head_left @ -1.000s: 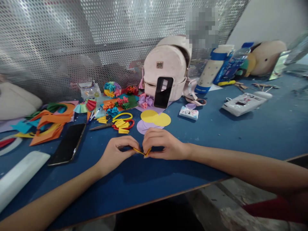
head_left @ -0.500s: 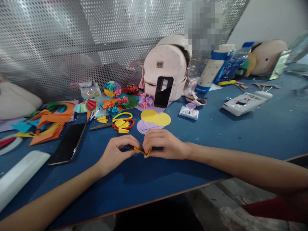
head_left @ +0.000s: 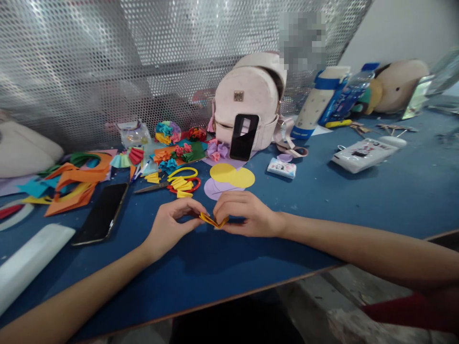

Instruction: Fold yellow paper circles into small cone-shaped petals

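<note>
A small piece of folded yellow paper [head_left: 210, 220] is held between my two hands, just above the blue table. My left hand [head_left: 175, 220] pinches its left end between thumb and fingers. At the other end, my right hand [head_left: 247, 213] grips the paper with curled fingers, which hide part of it. Right behind my hands lie yellow paper circles [head_left: 231, 175] and purple paper circles [head_left: 217, 189]. To their left are scissors [head_left: 182, 173] with yellow and red handles, and several small folded yellow strips [head_left: 180, 184] rest on and around them.
A pale backpack [head_left: 247, 98] stands at the back with a phone [head_left: 245, 137] leaning on it. Another phone [head_left: 100, 215] lies left, near orange paper cut-offs [head_left: 77, 184]. Paper flowers [head_left: 168, 133], a tissue pack [head_left: 281, 168], a wipes pack [head_left: 366, 154] and a flask [head_left: 315, 105] surround the work area.
The yellow paper has tilted slightly and shows more of its folded face. My left fingers have shifted a little at its left end; my right hand stays nearly in place.
</note>
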Demonstrator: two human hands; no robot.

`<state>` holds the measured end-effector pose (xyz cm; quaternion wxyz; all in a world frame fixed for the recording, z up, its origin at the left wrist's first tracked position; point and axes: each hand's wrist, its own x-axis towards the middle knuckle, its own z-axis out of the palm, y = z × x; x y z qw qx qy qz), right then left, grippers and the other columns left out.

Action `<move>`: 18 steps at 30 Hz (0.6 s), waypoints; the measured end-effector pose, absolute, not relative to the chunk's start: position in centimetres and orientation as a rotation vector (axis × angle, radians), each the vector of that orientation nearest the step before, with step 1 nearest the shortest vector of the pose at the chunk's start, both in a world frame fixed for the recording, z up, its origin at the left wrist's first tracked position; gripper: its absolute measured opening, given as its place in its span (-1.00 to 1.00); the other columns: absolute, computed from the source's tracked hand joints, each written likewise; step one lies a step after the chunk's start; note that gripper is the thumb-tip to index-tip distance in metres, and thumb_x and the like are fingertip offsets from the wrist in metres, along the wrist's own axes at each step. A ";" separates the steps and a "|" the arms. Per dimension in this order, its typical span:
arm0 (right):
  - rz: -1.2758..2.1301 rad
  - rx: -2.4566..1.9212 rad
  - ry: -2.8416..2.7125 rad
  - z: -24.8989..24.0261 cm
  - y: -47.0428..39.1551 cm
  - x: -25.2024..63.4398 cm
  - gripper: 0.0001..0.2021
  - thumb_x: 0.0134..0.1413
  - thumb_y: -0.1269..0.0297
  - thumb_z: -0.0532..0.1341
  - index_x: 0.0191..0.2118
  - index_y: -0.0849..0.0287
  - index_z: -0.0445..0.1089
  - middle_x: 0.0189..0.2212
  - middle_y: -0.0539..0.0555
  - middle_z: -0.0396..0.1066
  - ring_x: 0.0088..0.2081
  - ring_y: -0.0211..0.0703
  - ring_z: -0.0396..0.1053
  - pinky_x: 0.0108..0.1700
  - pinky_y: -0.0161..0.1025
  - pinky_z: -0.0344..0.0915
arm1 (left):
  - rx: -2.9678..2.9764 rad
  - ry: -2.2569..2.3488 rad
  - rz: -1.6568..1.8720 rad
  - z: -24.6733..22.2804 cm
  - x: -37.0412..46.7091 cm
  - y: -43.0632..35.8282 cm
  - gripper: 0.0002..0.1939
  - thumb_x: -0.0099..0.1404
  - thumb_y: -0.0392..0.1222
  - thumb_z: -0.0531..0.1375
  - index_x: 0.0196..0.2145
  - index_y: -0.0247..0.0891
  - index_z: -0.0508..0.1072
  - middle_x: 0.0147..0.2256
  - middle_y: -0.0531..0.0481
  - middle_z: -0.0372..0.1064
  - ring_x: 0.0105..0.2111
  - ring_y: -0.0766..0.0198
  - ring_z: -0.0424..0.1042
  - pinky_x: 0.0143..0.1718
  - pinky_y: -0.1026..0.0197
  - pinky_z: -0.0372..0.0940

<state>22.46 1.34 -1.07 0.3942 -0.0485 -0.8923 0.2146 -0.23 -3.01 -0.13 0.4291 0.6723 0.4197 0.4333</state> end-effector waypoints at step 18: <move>0.414 -0.098 -2.260 -1.0 1.3 22.5 -0.90 0.30 0.45 0.19 -0.27 0.16 0.40 -0.30 0.10 0.53 -0.24 -0.21 0.45 -0.14 -0.25 0.39 | 1.660 0.981 1.149 -0.3 -0.1 -3.0 -0.93 0.15 -0.31 0.38 -0.38 -0.23 0.69 -0.36 -0.08 0.64 -0.33 0.18 0.60 -0.26 0.25 0.49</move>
